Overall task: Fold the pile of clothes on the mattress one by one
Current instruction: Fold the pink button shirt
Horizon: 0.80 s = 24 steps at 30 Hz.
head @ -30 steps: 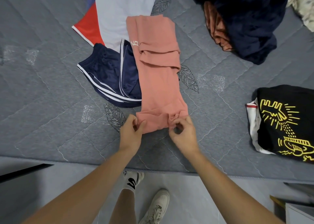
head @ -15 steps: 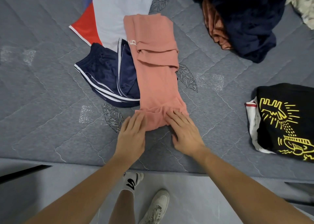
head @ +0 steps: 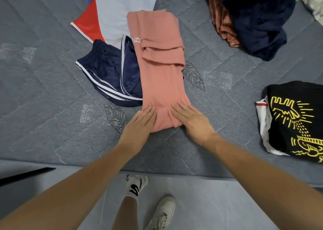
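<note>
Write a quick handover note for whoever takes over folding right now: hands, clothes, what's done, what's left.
Left hand and right hand: both flat, fingers straight, pressing the near end of the pink garment, which lies as a long narrow strip on the mattress.
Done: black printed shirt folded at the right.
Left: finish folding the pink strip; then navy striped shorts, the red and pale pieces, and the dark pile at far right.

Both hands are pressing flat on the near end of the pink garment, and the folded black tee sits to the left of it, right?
Not quite: the head view shows the black tee to the right of the pink garment. The rest holds.
</note>
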Each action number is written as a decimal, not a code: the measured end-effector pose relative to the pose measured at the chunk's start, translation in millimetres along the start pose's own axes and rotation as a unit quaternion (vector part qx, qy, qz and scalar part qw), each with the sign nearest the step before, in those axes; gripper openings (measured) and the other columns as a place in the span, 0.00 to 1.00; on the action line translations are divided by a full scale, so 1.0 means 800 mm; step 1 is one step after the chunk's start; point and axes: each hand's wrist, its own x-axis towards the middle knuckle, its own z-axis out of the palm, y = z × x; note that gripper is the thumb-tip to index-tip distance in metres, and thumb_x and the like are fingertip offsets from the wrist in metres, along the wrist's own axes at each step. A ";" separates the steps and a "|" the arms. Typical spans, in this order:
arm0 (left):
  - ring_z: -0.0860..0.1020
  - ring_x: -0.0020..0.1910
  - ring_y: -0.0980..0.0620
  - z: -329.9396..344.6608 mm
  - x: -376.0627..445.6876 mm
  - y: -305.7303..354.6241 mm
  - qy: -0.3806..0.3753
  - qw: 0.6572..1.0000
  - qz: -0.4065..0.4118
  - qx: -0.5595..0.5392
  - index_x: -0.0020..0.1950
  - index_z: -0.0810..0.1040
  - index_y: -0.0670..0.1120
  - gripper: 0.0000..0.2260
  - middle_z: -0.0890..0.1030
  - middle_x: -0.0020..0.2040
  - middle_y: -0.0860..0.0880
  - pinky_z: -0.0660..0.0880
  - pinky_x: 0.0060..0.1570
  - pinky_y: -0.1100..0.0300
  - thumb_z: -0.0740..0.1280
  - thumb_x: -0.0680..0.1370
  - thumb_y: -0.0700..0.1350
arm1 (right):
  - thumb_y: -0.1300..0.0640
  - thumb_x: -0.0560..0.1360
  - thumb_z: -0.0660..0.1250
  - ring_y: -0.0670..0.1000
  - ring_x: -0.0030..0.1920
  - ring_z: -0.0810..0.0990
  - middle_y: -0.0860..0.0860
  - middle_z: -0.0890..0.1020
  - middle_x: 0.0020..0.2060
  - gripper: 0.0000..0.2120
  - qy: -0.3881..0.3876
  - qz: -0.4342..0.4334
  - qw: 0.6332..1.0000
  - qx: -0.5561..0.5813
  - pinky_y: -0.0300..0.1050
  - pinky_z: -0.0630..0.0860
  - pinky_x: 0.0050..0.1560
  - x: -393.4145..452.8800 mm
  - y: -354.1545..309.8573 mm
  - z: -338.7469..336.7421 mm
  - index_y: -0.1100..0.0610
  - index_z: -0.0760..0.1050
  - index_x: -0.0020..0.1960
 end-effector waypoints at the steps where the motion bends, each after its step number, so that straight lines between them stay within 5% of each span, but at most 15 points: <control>1: 0.61 0.81 0.45 -0.003 -0.010 0.005 -0.008 1.000 0.007 -0.009 0.81 0.62 0.39 0.36 0.63 0.82 0.42 0.60 0.80 0.47 0.70 0.75 0.36 | 0.65 0.75 0.49 0.54 0.81 0.62 0.50 0.68 0.79 0.34 -0.009 -0.003 1.000 0.002 0.53 0.58 0.81 -0.011 -0.004 -0.001 0.55 0.67 0.80; 6: 0.70 0.76 0.46 -0.018 -0.086 0.043 -0.050 0.985 0.047 -0.158 0.79 0.67 0.39 0.39 0.70 0.78 0.43 0.68 0.74 0.48 0.74 0.68 0.36 | 0.69 0.71 0.54 0.58 0.72 0.76 0.54 0.80 0.70 0.32 -0.049 -0.014 0.995 0.090 0.56 0.72 0.74 -0.080 -0.049 -0.020 0.58 0.76 0.72; 8: 0.70 0.74 0.56 -0.039 -0.111 0.052 -0.117 0.944 -0.006 -0.309 0.82 0.63 0.46 0.36 0.70 0.77 0.53 0.66 0.76 0.56 0.67 0.74 0.39 | 0.72 0.71 0.61 0.57 0.67 0.79 0.53 0.82 0.66 0.31 -0.088 0.033 0.982 0.161 0.48 0.69 0.75 -0.098 -0.059 -0.040 0.56 0.77 0.71; 10: 0.77 0.55 0.65 -0.069 -0.106 0.048 -0.138 0.899 -0.076 -0.410 0.77 0.72 0.54 0.27 0.80 0.60 0.60 0.75 0.61 0.61 0.63 0.77 0.46 | 0.67 0.76 0.65 0.55 0.61 0.81 0.51 0.85 0.61 0.23 -0.106 0.084 0.967 0.218 0.48 0.74 0.68 -0.096 -0.058 -0.070 0.52 0.79 0.69; 13: 0.74 0.34 0.59 -0.114 -0.066 0.019 -0.055 0.875 -0.161 -0.454 0.50 0.80 0.52 0.09 0.80 0.37 0.53 0.76 0.41 0.55 0.64 0.76 0.55 | 0.59 0.80 0.67 0.56 0.50 0.83 0.51 0.87 0.50 0.11 -0.064 0.146 0.954 0.252 0.46 0.75 0.50 -0.063 -0.043 -0.122 0.52 0.82 0.60; 18: 0.80 0.36 0.52 -0.178 0.039 -0.038 0.049 0.848 -0.201 -0.488 0.49 0.78 0.54 0.03 0.82 0.39 0.51 0.77 0.39 0.57 0.69 0.80 0.45 | 0.57 0.77 0.73 0.43 0.37 0.76 0.40 0.81 0.36 0.03 0.000 0.179 0.945 0.274 0.42 0.70 0.45 0.030 0.000 -0.197 0.50 0.83 0.47; 21: 0.75 0.37 0.58 -0.187 0.105 -0.068 0.071 0.854 -0.216 -0.469 0.49 0.75 0.45 0.04 0.80 0.41 0.48 0.72 0.37 0.64 0.66 0.82 0.44 | 0.56 0.76 0.73 0.50 0.38 0.79 0.45 0.80 0.34 0.02 0.010 0.195 0.946 0.257 0.47 0.76 0.43 0.094 0.028 -0.216 0.53 0.82 0.44; 24: 0.75 0.38 0.57 -0.183 0.166 -0.095 0.105 0.853 -0.229 -0.457 0.50 0.75 0.44 0.04 0.79 0.41 0.50 0.71 0.39 0.60 0.65 0.82 0.43 | 0.54 0.76 0.71 0.56 0.42 0.79 0.48 0.80 0.35 0.07 0.011 0.215 0.953 0.215 0.49 0.73 0.44 0.155 0.055 -0.219 0.52 0.78 0.39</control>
